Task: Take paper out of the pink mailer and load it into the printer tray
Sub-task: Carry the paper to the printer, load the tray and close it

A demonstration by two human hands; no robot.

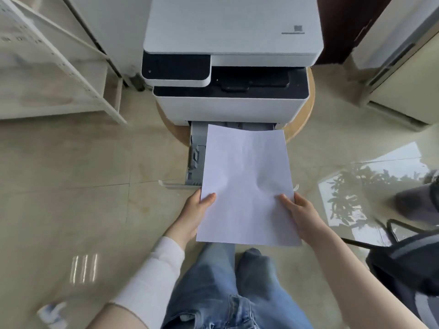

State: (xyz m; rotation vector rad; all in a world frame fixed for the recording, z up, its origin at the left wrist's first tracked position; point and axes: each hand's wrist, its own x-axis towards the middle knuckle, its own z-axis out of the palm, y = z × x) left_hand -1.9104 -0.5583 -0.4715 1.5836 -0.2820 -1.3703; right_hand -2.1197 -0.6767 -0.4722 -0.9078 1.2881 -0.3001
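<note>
A white and black printer (230, 74) stands on a low round wooden stool (301, 124). Its grey paper tray (197, 157) is pulled out toward me, low over the floor. I hold a stack of white paper (247, 184) flat above the open tray, its far edge reaching the printer's front. My left hand (197, 210) grips the near left edge of the paper, thumb on top. My right hand (299, 210) grips the near right edge the same way. The pink mailer is not in view.
A white metal shelf frame (59, 67) stands at the left. White cabinets (403, 67) line the right. A dark office chair base (408, 252) sits at the lower right. My jeans-clad legs and socked foot (254, 269) are below the paper on the glossy tile floor.
</note>
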